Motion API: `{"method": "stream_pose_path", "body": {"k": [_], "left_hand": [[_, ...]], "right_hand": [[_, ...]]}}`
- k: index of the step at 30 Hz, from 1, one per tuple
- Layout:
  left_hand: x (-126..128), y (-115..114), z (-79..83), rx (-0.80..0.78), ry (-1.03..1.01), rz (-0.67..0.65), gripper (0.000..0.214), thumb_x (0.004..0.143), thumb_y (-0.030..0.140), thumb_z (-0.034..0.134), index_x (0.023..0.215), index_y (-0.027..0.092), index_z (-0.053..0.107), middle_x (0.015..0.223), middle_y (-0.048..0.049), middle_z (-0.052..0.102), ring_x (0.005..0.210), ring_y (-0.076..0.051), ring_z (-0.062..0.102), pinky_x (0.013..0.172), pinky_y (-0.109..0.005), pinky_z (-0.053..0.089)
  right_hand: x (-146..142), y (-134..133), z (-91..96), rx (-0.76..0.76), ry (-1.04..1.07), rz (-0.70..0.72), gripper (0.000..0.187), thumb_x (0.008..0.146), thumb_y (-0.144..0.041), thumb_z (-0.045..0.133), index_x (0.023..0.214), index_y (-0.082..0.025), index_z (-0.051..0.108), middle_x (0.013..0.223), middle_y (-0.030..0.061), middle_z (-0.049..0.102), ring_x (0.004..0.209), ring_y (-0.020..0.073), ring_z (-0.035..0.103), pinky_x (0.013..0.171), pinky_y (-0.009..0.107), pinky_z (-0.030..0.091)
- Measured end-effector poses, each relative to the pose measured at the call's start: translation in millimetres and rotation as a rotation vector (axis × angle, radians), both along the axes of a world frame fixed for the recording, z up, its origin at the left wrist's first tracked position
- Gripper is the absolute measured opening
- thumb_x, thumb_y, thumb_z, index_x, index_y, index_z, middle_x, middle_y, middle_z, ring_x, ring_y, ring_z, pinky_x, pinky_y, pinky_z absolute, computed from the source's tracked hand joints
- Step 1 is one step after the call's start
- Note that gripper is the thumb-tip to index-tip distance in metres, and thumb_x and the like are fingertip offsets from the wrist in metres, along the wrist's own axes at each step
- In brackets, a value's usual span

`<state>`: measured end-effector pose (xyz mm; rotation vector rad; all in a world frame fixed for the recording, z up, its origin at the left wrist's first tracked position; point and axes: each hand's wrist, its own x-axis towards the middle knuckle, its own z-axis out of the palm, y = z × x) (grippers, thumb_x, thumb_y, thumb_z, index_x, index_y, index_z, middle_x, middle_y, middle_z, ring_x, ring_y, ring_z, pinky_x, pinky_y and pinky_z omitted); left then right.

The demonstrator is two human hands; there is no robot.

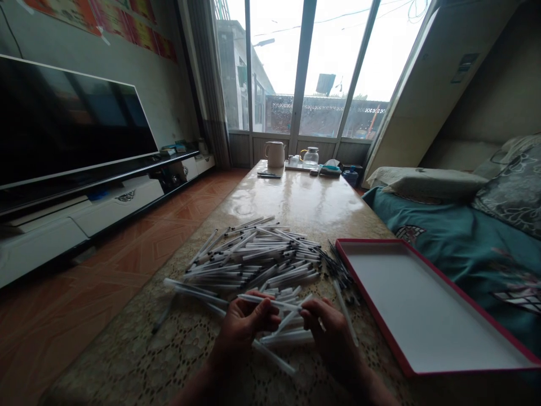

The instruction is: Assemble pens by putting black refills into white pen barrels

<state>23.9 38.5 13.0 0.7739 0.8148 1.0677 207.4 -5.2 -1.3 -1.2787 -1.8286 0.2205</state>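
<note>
My left hand (249, 316) is closed around a slim white pen (284, 305), holding it nearly level over the table. At its right end, my right hand (327, 324) pinches with thumb and fingertips; whether a small part is also between them I cannot make out. Beyond and beneath both hands spreads a big loose pile of white pens (253, 248), many with black ends. Thin dark sticks that look like refills (338, 268) lie at the pile's right side. A few whitish tubes (274, 358) rest just below my hands.
A shallow red-rimmed box lid (435, 304) with a white inside lies on the right. The patterned tabletop (291, 197) stretches toward the window. At its far end stand a kettle (275, 154) and a glass pot (311, 157). A bed or sofa (439, 225) borders the right side.
</note>
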Motion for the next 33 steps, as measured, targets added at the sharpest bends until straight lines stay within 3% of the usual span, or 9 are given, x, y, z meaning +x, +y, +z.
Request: {"method": "stream_pose_path", "body": {"k": [4, 10, 13, 15, 21, 25, 27, 31, 33], "left_hand": [[-0.2, -0.3, -0.6, -0.011, 0.003, 0.015, 0.029, 0.061, 0.034, 0.082, 0.074, 0.013, 0.067, 0.058, -0.0035, 0.070, 0.048, -0.013, 0.064, 0.046, -0.021, 0.051], [1.2, -1.5, 0.5, -0.036, -0.008, 0.007, 0.030, 0.060, 0.034, 0.082, 0.073, 0.012, 0.067, 0.057, -0.0029, 0.069, 0.048, -0.013, 0.064, 0.046, -0.019, 0.049], [1.1, -1.4, 0.9, -0.036, 0.004, 0.025, 0.031, 0.060, 0.035, 0.082, 0.074, 0.012, 0.067, 0.056, -0.0034, 0.069, 0.047, -0.013, 0.063, 0.045, -0.020, 0.049], [1.0, -1.2, 1.5, -0.040, 0.009, 0.039, 0.031, 0.060, 0.035, 0.082, 0.074, 0.012, 0.067, 0.056, -0.0033, 0.068, 0.047, -0.013, 0.063, 0.046, -0.020, 0.050], [1.5, -0.5, 3.0, -0.031, 0.023, 0.053, 0.032, 0.057, 0.035, 0.083, 0.073, 0.012, 0.068, 0.057, -0.0035, 0.069, 0.048, -0.014, 0.064, 0.045, -0.021, 0.050], [1.0, -0.2, 2.0, -0.023, 0.024, 0.060, 0.030, 0.059, 0.035, 0.082, 0.074, 0.012, 0.069, 0.058, -0.0042, 0.069, 0.048, -0.014, 0.063, 0.047, -0.021, 0.051], [0.7, -0.2, 2.1, -0.015, 0.019, 0.057, 0.030, 0.060, 0.035, 0.082, 0.075, 0.012, 0.069, 0.058, -0.0046, 0.070, 0.048, -0.013, 0.063, 0.047, -0.021, 0.051], [1.2, -0.6, 3.2, -0.016, 0.028, 0.044, 0.030, 0.059, 0.034, 0.083, 0.074, 0.012, 0.069, 0.057, -0.0040, 0.069, 0.048, -0.014, 0.063, 0.046, -0.020, 0.050], [1.4, -0.7, 3.0, -0.012, 0.033, 0.042, 0.030, 0.059, 0.033, 0.083, 0.074, 0.012, 0.068, 0.057, -0.0040, 0.069, 0.048, -0.015, 0.064, 0.046, -0.021, 0.050]], "right_hand": [[-2.0, 0.2, 4.8, -0.006, 0.055, -0.013, 0.013, 0.092, -0.029, 0.048, 0.097, -0.020, 0.056, 0.075, 0.0009, 0.063, 0.066, 0.0152, 0.058, 0.067, 0.026, 0.042], [-0.3, 2.9, -3.2, -0.012, -0.044, -0.024, 0.034, 0.096, -0.027, 0.036, 0.066, -0.021, 0.051, 0.057, -0.0025, 0.055, 0.054, 0.0125, 0.053, 0.066, 0.025, 0.040], [0.1, 3.0, -4.6, 0.013, -0.003, -0.010, 0.018, 0.094, -0.027, 0.044, 0.085, -0.021, 0.058, 0.066, -0.0007, 0.062, 0.059, 0.0140, 0.058, 0.066, 0.025, 0.042], [0.1, 3.2, -4.2, 0.017, 0.032, -0.021, 0.017, 0.092, -0.029, 0.046, 0.099, -0.020, 0.058, 0.070, 0.0002, 0.064, 0.062, 0.0150, 0.060, 0.065, 0.025, 0.043], [1.9, 5.5, -7.0, -0.012, -0.037, -0.022, 0.035, 0.096, -0.028, 0.035, 0.065, -0.021, 0.050, 0.055, -0.0028, 0.054, 0.052, 0.0123, 0.052, 0.058, 0.024, 0.040], [2.5, 3.6, -5.6, -0.016, 0.027, -0.007, 0.014, 0.094, -0.028, 0.042, 0.094, -0.021, 0.055, 0.064, -0.0008, 0.059, 0.057, 0.0144, 0.055, 0.059, 0.025, 0.042], [2.7, 3.0, -4.2, -0.042, 0.046, -0.009, 0.016, 0.093, -0.029, 0.044, 0.102, -0.020, 0.053, 0.067, -0.0005, 0.060, 0.058, 0.0147, 0.056, 0.061, 0.025, 0.043], [3.5, 4.1, -3.8, -0.057, -0.033, 0.000, 0.030, 0.096, -0.027, 0.033, 0.075, -0.021, 0.053, 0.060, -0.0021, 0.056, 0.054, 0.0129, 0.052, 0.063, 0.025, 0.041], [3.6, 4.1, -3.9, -0.051, -0.033, -0.001, 0.030, 0.096, -0.025, 0.034, 0.074, -0.021, 0.053, 0.058, -0.0025, 0.055, 0.053, 0.0123, 0.052, 0.061, 0.025, 0.041]]}}
